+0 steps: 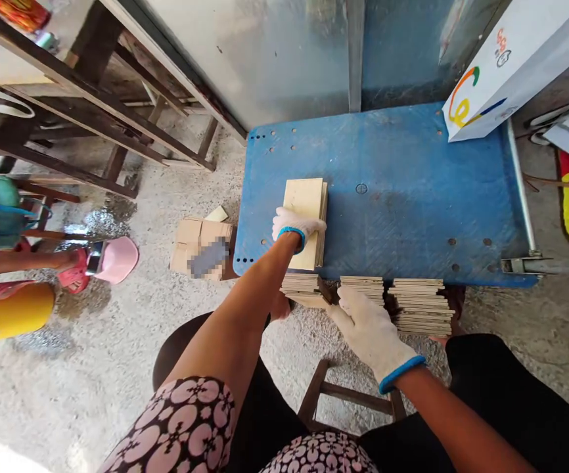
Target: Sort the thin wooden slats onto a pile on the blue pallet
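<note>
- Floor (68,374): rough concrete, wet patches left of centre.
- Cart deck (393,164): blue perforated plastic, flat, low, takes up most of the centre. Metal rail (523,190) runs along its right edge.
- Wooden rack (92,112): top left, beyond the deck's left edge.
- Paper bag (511,72): white, coloured logo, at the deck's far right corner, tilted.
- Co-worker's arm (13,263): far left, reaching in from the frame edge, well apart from the person's own hands. Pink cap (115,259) lies just past it.
- Stool (326,397): wooden, low, under the person, near the bottom of the frame.
- Cardboard box (200,249): on the floor, just beside the deck's left edge, partly blurred out.
- Wood stack (307,210): thin pale boards, squared up, on the deck near its near edge, left of centre.
- Left hand (297,225): white glove, blue cuff, on the wood stack. Fingers (313,225) together, lying across the top board; grip unclear.
- Three board stacks (362,289): in a row just past the deck's near edge, layers slightly uneven. Surface under them is hidden.
- Right hand (370,335): same glove, at the leftmost of the three. Fingers (342,305) narrow, touching its end; cannot tell if holding.
</note>
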